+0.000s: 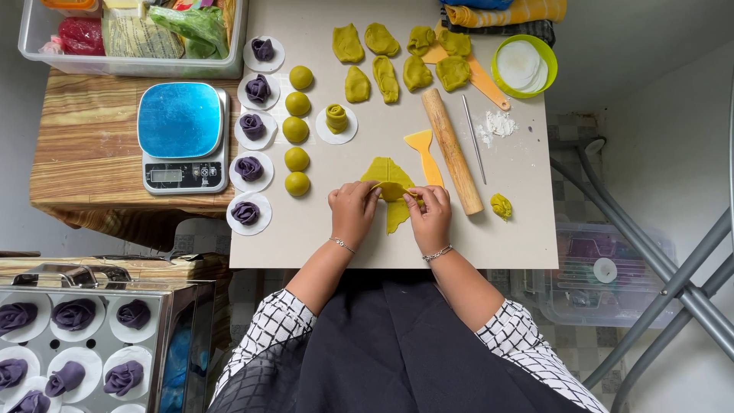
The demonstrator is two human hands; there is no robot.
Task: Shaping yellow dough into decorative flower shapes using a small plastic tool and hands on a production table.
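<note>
Pale work board [505, 237], rolling pin [452, 150] lying right of centre. Left hand [353, 212] and right hand [430, 216] both pinching flat green dough [388, 177] at near edge, seemingly rolling it.

A pale grey table [527, 237] carries the work. At its centre lies a flattened yellow-green dough sheet [391, 177], cut into wedges. At three o'clock from it rest a yellow plastic scraper [425, 155], a wooden rolling pin [453, 151] and a thin metal rod [473, 138], with a small dough scrap [501, 205] just beyond. At twelve o'clock lie flattened dough pieces [386, 78]; a green bowl [550, 59] sits at two o'clock beside a dusting of flour [498, 124]. At nine o'clock stand a column of dough balls [297, 130] and purple dough roses on paper rounds [251, 126]. One rolled green piece [336, 118] sits on its own round.
</note>
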